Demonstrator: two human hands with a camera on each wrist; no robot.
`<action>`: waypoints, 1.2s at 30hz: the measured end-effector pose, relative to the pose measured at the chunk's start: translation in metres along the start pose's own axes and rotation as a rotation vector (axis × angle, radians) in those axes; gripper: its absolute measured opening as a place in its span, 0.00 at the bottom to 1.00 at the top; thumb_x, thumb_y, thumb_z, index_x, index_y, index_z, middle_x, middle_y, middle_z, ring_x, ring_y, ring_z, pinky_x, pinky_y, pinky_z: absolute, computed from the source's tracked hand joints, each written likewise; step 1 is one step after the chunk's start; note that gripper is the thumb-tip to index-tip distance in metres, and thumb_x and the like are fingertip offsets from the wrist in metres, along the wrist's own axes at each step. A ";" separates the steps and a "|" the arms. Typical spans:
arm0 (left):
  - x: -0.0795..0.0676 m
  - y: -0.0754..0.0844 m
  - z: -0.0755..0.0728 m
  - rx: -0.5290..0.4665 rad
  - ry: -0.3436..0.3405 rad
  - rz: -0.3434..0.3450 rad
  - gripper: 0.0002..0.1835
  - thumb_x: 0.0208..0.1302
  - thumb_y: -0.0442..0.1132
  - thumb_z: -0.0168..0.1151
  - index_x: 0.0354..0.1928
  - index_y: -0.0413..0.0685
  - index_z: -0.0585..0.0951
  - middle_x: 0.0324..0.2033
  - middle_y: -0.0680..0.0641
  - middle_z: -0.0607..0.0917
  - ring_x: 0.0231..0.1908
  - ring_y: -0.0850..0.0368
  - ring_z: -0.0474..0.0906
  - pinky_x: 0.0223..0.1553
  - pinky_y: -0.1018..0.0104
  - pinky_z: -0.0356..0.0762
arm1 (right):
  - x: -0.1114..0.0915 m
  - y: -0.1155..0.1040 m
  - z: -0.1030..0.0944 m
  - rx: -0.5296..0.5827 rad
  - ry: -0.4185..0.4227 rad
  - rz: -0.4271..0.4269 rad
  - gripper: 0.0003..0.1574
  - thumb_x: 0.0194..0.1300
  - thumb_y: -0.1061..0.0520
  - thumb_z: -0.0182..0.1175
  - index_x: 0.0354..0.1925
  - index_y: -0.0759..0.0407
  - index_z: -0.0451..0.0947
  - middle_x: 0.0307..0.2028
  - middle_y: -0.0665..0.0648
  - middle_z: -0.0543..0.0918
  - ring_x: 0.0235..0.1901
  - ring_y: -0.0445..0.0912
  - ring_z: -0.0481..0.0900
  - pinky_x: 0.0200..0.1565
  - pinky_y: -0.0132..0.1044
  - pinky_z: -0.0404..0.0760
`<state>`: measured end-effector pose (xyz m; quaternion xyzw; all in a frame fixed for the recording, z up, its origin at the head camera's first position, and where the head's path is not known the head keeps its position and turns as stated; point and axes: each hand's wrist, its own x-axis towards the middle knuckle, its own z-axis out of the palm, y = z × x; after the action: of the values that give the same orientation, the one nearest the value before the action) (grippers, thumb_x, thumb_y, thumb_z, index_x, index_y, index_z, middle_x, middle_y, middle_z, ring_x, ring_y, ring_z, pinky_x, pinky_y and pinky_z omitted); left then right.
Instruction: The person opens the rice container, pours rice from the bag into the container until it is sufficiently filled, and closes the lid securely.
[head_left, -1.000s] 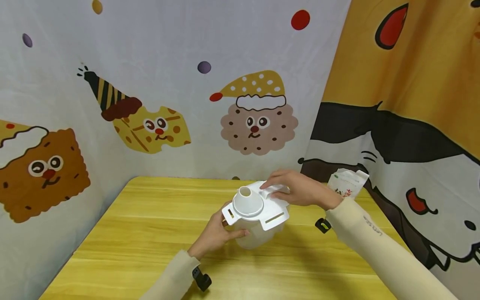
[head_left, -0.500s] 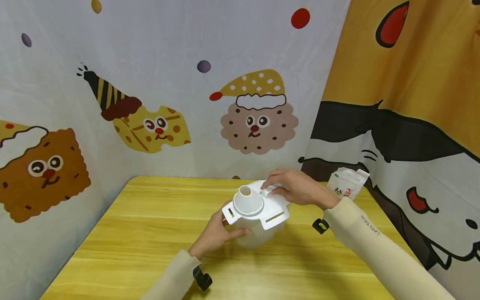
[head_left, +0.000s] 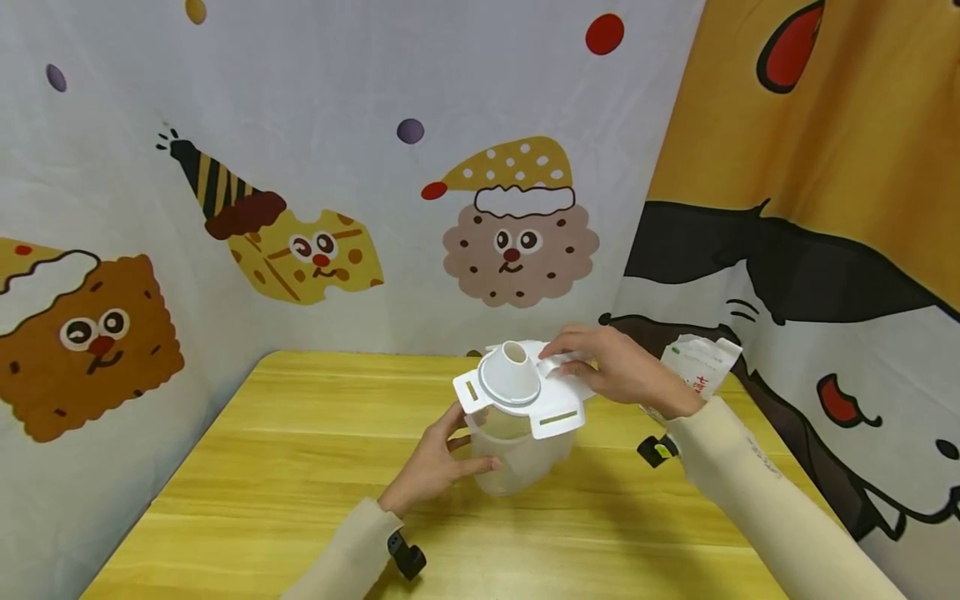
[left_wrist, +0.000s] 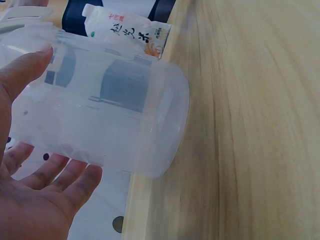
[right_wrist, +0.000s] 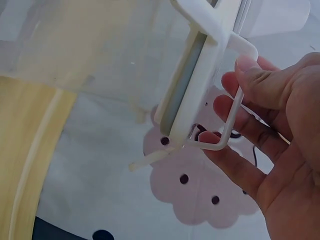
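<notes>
A translucent plastic jar (head_left: 517, 467) stands on the table, held at its side by my left hand (head_left: 427, 467). In the left wrist view the thumb lies along one side of the jar (left_wrist: 105, 105) and the fingers reach the other. My right hand (head_left: 618, 367) grips the handle of a white lid (head_left: 558, 400) with a cone-shaped spout (head_left: 512, 373) and slotted side flaps. The lid is raised over the jar, and a gap shows below its front edge. In the right wrist view, fingers and thumb hook round the loop handle (right_wrist: 232, 117).
A white printed bag (head_left: 702, 362) stands at the table's back right, partly behind the right forearm. The wood-grain table (head_left: 315, 467) stretches to a cartoon-printed cloth (head_left: 337, 108) behind and at both sides. A black wrist camera (head_left: 407, 556) hangs below the left sleeve.
My right hand has lifted the lid up and slightly right, off the jar's rim. The left hand keeps its hold on the jar, which stays about where it was.
</notes>
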<state>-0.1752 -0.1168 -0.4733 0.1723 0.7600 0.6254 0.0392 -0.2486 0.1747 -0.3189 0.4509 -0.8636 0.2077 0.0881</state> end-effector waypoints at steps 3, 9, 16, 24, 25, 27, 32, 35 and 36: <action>0.000 -0.001 -0.001 -0.002 -0.007 0.012 0.48 0.54 0.43 0.81 0.75 0.61 0.65 0.68 0.45 0.75 0.69 0.45 0.71 0.70 0.47 0.74 | -0.006 0.003 -0.006 0.000 0.049 -0.001 0.19 0.67 0.63 0.68 0.53 0.44 0.85 0.47 0.42 0.85 0.41 0.37 0.77 0.41 0.36 0.79; -0.001 0.000 -0.001 -0.016 -0.009 0.018 0.46 0.54 0.43 0.81 0.74 0.63 0.67 0.69 0.46 0.75 0.70 0.47 0.70 0.70 0.49 0.75 | -0.019 0.008 -0.019 -0.016 0.150 0.007 0.19 0.66 0.66 0.68 0.52 0.47 0.85 0.46 0.44 0.86 0.37 0.38 0.73 0.37 0.34 0.74; -0.001 0.000 -0.001 -0.016 -0.011 -0.003 0.47 0.54 0.43 0.81 0.74 0.63 0.67 0.69 0.48 0.74 0.71 0.50 0.70 0.71 0.52 0.74 | -0.041 0.012 -0.029 -0.042 0.215 0.038 0.21 0.65 0.68 0.68 0.52 0.49 0.85 0.37 0.43 0.81 0.33 0.35 0.69 0.34 0.31 0.71; -0.002 0.000 -0.002 -0.013 -0.011 -0.003 0.46 0.55 0.43 0.81 0.74 0.65 0.67 0.70 0.46 0.73 0.70 0.49 0.70 0.71 0.51 0.74 | -0.071 0.015 -0.033 -0.075 0.257 0.081 0.26 0.60 0.71 0.70 0.52 0.48 0.85 0.41 0.42 0.85 0.37 0.33 0.75 0.40 0.20 0.78; -0.002 0.000 -0.002 -0.011 -0.010 -0.001 0.46 0.55 0.44 0.81 0.74 0.66 0.67 0.70 0.46 0.73 0.70 0.49 0.70 0.71 0.51 0.74 | -0.075 0.015 -0.033 -0.086 0.258 0.091 0.26 0.60 0.71 0.71 0.52 0.48 0.85 0.41 0.42 0.85 0.38 0.33 0.75 0.41 0.20 0.80; -0.002 0.000 -0.002 -0.010 -0.007 -0.002 0.45 0.54 0.44 0.81 0.73 0.70 0.67 0.70 0.47 0.74 0.70 0.48 0.70 0.71 0.50 0.74 | -0.084 0.015 -0.033 -0.105 0.261 0.117 0.26 0.59 0.71 0.72 0.52 0.48 0.85 0.41 0.43 0.85 0.38 0.33 0.76 0.40 0.23 0.83; -0.002 -0.001 -0.001 -0.017 0.002 -0.007 0.45 0.54 0.44 0.81 0.71 0.74 0.68 0.68 0.51 0.75 0.71 0.49 0.70 0.71 0.50 0.74 | -0.106 0.017 -0.027 -0.151 0.271 0.183 0.26 0.56 0.69 0.74 0.52 0.50 0.86 0.41 0.44 0.85 0.37 0.31 0.74 0.36 0.21 0.81; -0.002 -0.001 -0.001 -0.021 -0.004 -0.003 0.46 0.54 0.44 0.81 0.73 0.68 0.68 0.69 0.47 0.74 0.71 0.48 0.69 0.71 0.50 0.73 | -0.119 0.019 -0.023 -0.176 0.259 0.238 0.25 0.56 0.66 0.75 0.52 0.50 0.85 0.43 0.47 0.86 0.38 0.31 0.74 0.36 0.24 0.83; -0.002 -0.001 -0.001 -0.020 -0.006 -0.001 0.46 0.54 0.44 0.81 0.74 0.66 0.67 0.70 0.45 0.73 0.71 0.48 0.69 0.71 0.50 0.73 | -0.122 0.020 -0.022 -0.178 0.254 0.258 0.24 0.57 0.65 0.75 0.52 0.49 0.85 0.44 0.48 0.87 0.38 0.31 0.75 0.36 0.26 0.84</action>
<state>-0.1739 -0.1184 -0.4743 0.1733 0.7538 0.6323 0.0434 -0.1947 0.2851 -0.3464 0.2972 -0.9111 0.1953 0.2084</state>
